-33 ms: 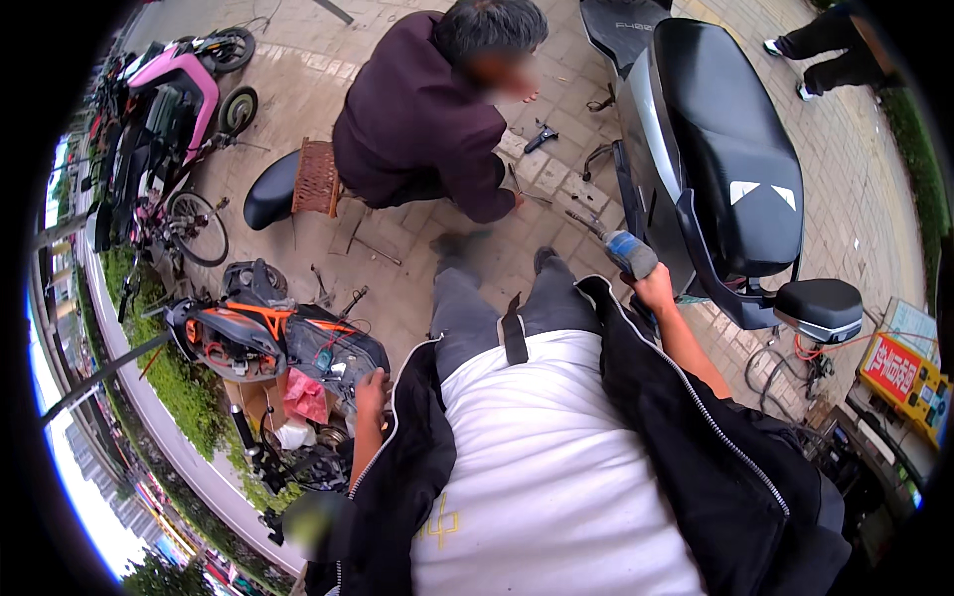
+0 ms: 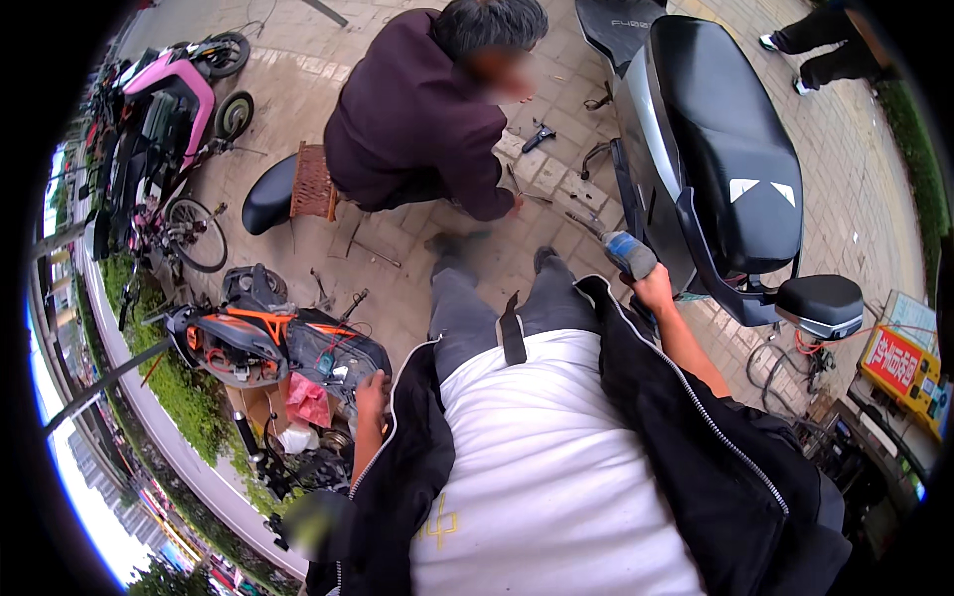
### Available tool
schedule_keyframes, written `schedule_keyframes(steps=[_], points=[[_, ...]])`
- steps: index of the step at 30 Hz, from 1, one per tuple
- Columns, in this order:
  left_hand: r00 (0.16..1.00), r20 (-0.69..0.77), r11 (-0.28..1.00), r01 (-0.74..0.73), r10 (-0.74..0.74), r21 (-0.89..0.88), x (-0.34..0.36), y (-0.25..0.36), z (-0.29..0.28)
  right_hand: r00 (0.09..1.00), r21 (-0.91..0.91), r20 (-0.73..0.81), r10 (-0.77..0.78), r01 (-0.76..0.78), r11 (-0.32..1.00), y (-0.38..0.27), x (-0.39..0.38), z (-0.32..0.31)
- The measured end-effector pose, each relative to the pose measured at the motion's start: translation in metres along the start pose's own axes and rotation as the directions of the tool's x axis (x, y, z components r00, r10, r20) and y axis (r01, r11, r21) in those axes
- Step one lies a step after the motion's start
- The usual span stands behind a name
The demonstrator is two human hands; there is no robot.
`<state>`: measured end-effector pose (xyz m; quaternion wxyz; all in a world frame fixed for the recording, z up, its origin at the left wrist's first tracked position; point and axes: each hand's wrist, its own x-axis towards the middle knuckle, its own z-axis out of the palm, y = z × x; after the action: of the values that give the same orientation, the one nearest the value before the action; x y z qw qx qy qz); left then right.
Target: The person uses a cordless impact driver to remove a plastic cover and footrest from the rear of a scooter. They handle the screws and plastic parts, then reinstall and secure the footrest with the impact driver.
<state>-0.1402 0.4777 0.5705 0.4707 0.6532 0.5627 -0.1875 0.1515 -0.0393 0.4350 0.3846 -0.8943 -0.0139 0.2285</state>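
Outdoor brick pavement [image 2: 855, 189]; green hedge [image 2: 909, 144] along its right edge. Right hand [image 2: 654, 289]: fingers clamped around blue-grey tool [image 2: 628, 253], near silver-black scooter [image 2: 720, 129]. Left hand [image 2: 372, 397] beside orange-black vehicle [image 2: 333, 350]; finger state cannot be told.

The ground is laid with grey-beige paving blocks [image 2: 855, 179], crossed by a band of paler blocks [image 2: 545, 177]. A brown woven seat [image 2: 314, 182] is set low over the paving. On the left, the ground is bordered by leafy green shrubs [image 2: 184, 392], beyond which a grey road [image 2: 184, 457] is seen. Tall buildings [image 2: 109, 507] are set against pale sky. The far right is edged by greenery [image 2: 909, 139]. Soft, diffuse daylight is spread throughout.
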Motion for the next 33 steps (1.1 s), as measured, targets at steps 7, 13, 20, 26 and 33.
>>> schedule_keyframes(steps=[7, 13, 20, 26, 33], points=[[0.994, 0.013, 0.960, -0.112, 0.112, 0.256, 0.100, -0.034, -0.060, 0.971, -0.002, -0.179, 0.160, -0.163, 0.987, -0.035, -0.043, 0.035], [0.967, 0.253, 0.975, -0.084, 0.029, 0.207, 0.196, 0.069, -0.117, 0.873, 0.009, -0.274, 0.405, -0.418, 0.908, -0.086, -0.110, 0.086], [0.912, 0.316, 0.738, -0.400, 0.261, 0.543, 0.303, 0.111, -0.151, 0.755, 0.266, -0.266, 0.599, -0.540, 0.799, -0.098, -0.161, 0.148], [0.864, 0.384, 0.632, -0.501, 0.325, 0.592, 0.299, 0.167, -0.098, 0.621, 0.526, -0.240, 0.746, -0.563, 0.638, -0.074, -0.185, 0.192], [0.856, 0.515, 0.601, -0.433, 0.042, 0.672, 0.191, 0.281, 0.009, 0.408, 0.661, -0.241, 0.881, -0.595, 0.457, -0.048, -0.221, 0.231]])
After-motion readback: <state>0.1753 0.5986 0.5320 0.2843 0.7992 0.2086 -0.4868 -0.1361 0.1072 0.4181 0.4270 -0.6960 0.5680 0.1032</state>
